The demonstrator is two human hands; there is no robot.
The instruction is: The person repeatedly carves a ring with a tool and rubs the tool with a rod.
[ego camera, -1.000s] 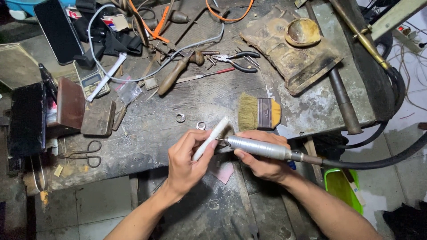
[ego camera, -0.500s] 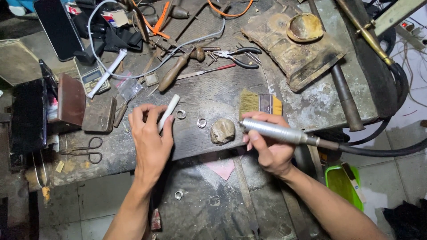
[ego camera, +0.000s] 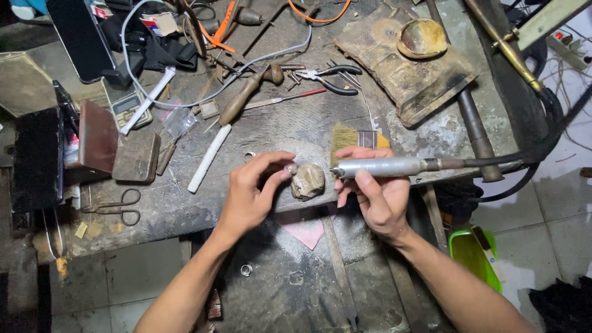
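At the desk's near edge, our right hand [ego camera: 376,194] clenches the rotary handpiece [ego camera: 385,166], its long axis pointing left toward the small ring [ego camera: 290,168] pinched by our left hand [ego camera: 250,194], beside the clay lump [ego camera: 307,181].

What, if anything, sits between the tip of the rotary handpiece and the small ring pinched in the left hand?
The lumpy tan block sits between them. The left hand pinches the small ring at the block's left edge; the right hand holds the rotary handpiece with its tip at the block's right side.
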